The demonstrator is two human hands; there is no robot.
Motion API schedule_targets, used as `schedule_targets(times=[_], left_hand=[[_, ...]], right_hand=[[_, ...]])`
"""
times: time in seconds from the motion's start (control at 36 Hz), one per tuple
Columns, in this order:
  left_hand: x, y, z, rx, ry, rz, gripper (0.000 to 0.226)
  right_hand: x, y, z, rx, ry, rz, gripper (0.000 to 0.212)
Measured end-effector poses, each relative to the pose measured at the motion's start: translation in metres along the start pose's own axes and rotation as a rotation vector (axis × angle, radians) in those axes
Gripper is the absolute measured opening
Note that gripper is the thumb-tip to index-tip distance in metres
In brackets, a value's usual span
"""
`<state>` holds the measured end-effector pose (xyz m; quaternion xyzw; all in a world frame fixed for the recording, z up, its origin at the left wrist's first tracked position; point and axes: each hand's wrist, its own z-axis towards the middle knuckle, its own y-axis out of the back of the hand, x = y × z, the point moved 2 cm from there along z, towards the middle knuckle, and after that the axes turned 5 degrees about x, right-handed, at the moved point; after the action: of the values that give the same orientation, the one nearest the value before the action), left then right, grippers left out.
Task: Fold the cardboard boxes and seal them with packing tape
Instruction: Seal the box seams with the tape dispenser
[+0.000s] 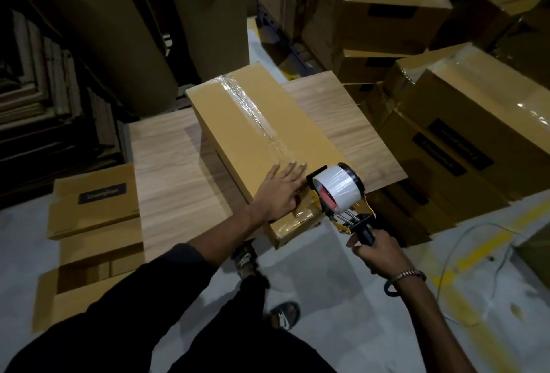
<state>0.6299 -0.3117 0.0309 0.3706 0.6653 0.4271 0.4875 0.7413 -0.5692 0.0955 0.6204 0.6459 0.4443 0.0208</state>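
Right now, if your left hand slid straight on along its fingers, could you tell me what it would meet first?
Probably the tape strip on the box; the left hand lies flat there, fingers pointing along the seam.

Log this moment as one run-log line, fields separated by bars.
step: taping top seam | box: on wooden table | left hand: flat on box | right hand: grips tape dispenser at near end

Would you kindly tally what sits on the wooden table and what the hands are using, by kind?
Cardboard box on the table: 1
Tape dispenser: 1
Hands: 2, left hand and right hand
Total: 4
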Motion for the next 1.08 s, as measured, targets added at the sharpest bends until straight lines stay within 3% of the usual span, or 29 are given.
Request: schedule_targets(times=[0.08, 0.28, 0.58, 0.69, 0.92, 1.08], left_hand=[[-0.025, -0.001, -0.007, -0.031, -0.072, -0.107, 0.059], [-0.028, -0.008, -0.013, -0.065, -0.135, 0.026, 0.058], [-0.029, -0.012, -0.011, 0.005, -0.056, 0.078, 0.068], [-0.028, -0.014, -0.011, -0.018, -0.041, 0.097, 0.061], [-0.030, -0.014, -0.011, 0.010, -0.021, 0.086, 0.063], [-0.033, -0.014, -0.010, -0.002, -0.002, 0.137, 0.071]], right_hand=[[-0.001, 0.000, 0.000, -0.005, 0.020, 0.007, 0.008], [-0.007, 0.002, -0.014, 0.022, 0.022, 0.045, 0.017], [-0.032, 0.000, -0.037, 0.128, -0.047, 0.284, 0.015], [-0.045, 0.003, -0.048, 0.135, -0.045, 0.301, 0.012], [-0.052, -0.012, -0.041, 0.178, -0.141, 0.433, 0.012], [-0.043, -0.032, -0.036, 0.260, -0.288, 0.677, 0.012]])
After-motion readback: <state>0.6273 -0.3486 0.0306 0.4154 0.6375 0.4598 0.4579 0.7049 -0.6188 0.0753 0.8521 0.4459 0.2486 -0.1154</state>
